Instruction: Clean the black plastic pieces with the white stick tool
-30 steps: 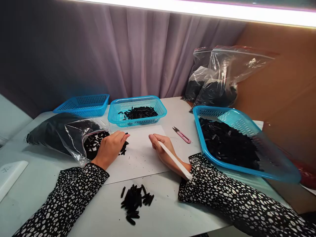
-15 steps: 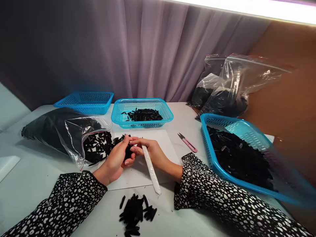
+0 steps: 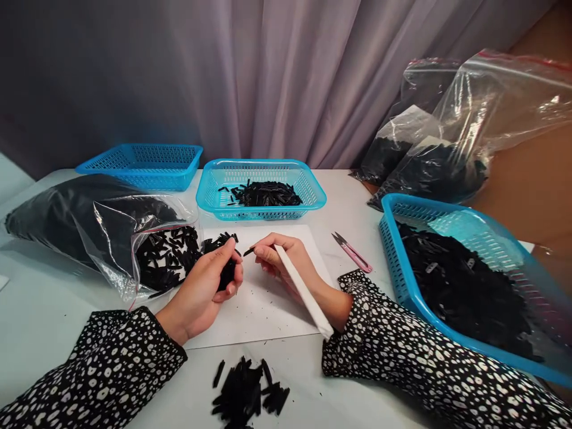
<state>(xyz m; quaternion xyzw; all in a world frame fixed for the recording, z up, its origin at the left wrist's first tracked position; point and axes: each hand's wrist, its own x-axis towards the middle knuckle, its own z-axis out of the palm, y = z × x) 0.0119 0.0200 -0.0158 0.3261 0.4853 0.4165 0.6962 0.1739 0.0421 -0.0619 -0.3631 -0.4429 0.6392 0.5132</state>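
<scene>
My left hand [image 3: 206,286] is cupped around a handful of small black strips [image 3: 227,273] over a white sheet of paper [image 3: 263,298]. My right hand [image 3: 281,259] pinches a single black strip [image 3: 248,251] at its fingertips and also grips a long white stick [image 3: 304,292] that runs back along my wrist. The two hands are close together but apart. More black strips [image 3: 167,256] spill from the mouth of a clear plastic bag [image 3: 102,229] just left of my left hand.
A small turquoise basket [image 3: 308,193] with black strips stands behind the paper, an empty blue basket [image 3: 138,164] left of it. A large blue basket [image 3: 393,244] full of black pieces is at right, bags [image 3: 447,137] behind it. Pink snips [image 3: 353,253] lie nearby. A strip pile [image 3: 248,393] sits near me.
My left hand has gathered strips from the bag's mouth. The hands met over the paper, then my right hand drew away with one strip pinched. The view tilted down.
</scene>
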